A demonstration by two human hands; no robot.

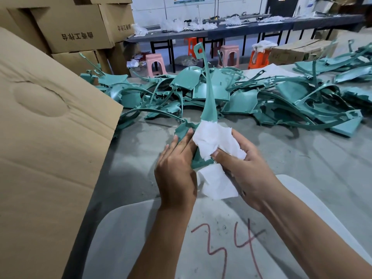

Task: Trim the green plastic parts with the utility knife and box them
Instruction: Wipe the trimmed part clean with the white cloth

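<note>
A long green plastic part [208,101] stands upright in front of me, its narrow looped end pointing up and away. My left hand [175,170] holds its wide lower end, fingers laid along the left side. My right hand [241,164] grips a white sheet of paper or foam wrap [213,141] folded around the part's lower section, thumb pressed on it. A loose end of the wrap hangs below between my hands. A big pile of green plastic parts [251,97] covers the floor ahead. No utility knife is visible.
A large open cardboard flap [46,137] rises at my left. Stacked cartons [76,31] stand at the back left. A white board marked "34" [221,244] lies under my forearms. Plastic stools [155,63] and long dark tables stand behind the pile.
</note>
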